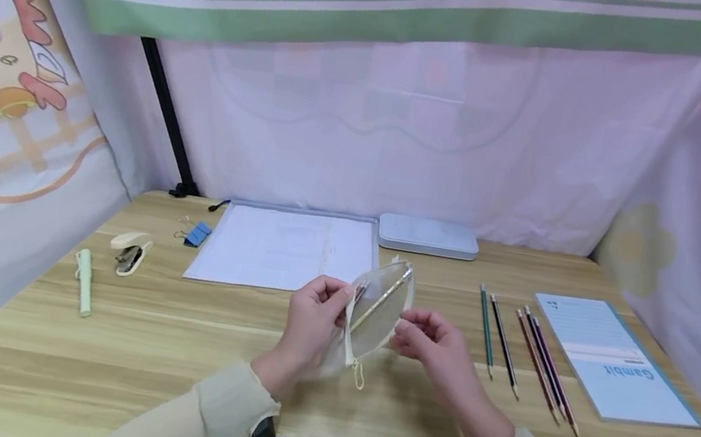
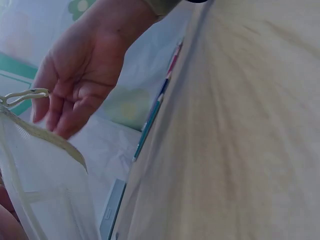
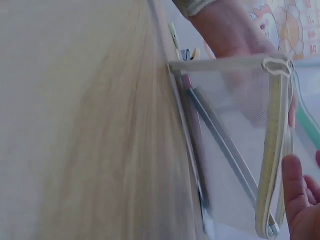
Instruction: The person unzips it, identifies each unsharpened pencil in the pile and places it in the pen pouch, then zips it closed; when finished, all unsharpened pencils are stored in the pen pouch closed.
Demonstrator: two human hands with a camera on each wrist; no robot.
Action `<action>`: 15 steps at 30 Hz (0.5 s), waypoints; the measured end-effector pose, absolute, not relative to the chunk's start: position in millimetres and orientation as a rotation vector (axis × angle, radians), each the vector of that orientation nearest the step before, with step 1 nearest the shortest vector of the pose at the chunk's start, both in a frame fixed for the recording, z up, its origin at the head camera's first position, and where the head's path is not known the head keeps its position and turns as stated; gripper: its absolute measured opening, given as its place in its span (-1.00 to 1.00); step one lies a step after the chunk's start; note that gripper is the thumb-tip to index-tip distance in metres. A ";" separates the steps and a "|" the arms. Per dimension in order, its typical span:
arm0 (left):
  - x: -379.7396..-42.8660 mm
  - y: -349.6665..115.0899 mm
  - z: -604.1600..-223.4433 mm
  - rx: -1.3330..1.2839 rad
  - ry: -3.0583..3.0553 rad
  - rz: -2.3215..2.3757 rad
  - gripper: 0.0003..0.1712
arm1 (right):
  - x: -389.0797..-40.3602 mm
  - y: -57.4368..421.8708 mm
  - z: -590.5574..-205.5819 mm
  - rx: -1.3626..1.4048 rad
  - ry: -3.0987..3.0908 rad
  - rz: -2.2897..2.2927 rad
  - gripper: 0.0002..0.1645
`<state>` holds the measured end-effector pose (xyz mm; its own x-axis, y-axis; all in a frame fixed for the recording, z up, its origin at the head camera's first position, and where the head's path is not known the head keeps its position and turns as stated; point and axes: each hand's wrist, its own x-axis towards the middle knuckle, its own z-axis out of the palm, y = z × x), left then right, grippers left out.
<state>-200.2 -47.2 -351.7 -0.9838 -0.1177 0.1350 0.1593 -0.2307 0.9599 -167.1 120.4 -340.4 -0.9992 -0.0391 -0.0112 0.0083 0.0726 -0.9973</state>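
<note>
My left hand (image 1: 313, 321) grips one side of a see-through mesh zipper pouch (image 1: 370, 324), tilted above the table. Its zip mouth gapes, and a loop pull hangs from the lower end. A slim gold-coloured pencil or pen (image 1: 382, 300) lies slantwise inside, and a darker stick is partly visible near the left fingers. At the pouch's right edge is my right hand (image 1: 439, 352), fingers loosely bent. In the right wrist view its thumb (image 3: 292, 180) stands beside the zip edge (image 3: 272, 150), with a gap to the fingers; whether it touches the edge I cannot tell.
Several pencils (image 1: 547, 366) and a light blue notebook (image 1: 617, 364) lie to the right. At the back are a white sheet-covered board (image 1: 280, 250) and a pale flat case (image 1: 428, 236). A blue binder clip (image 1: 198, 234), a stapler (image 1: 131, 252) and a green pen (image 1: 84, 283) lie left.
</note>
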 end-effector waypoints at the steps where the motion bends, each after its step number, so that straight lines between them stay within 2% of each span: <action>1: -201.2 -47.0 -351.1 -0.039 -1.807 -2.344 -0.89 | -163.5 120.9 -339.9 -0.102 2.304 -2.086 -0.66; 8: -204.7 -38.8 -349.0 0.011 -1.720 -2.408 -0.92 | -143.4 106.7 -345.6 -0.639 2.511 -1.831 -0.54; 15: -205.0 -30.0 -353.1 0.050 -1.685 -2.425 -0.87 | -138.1 99.8 -348.5 -0.809 2.598 -1.885 -0.75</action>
<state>-205.0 -30.0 -353.1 -0.9818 -0.1727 0.0795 0.1347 -0.3367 0.9319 -138.1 99.8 -348.5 -0.8672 -0.2850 0.4084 -0.4767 0.2373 -0.8464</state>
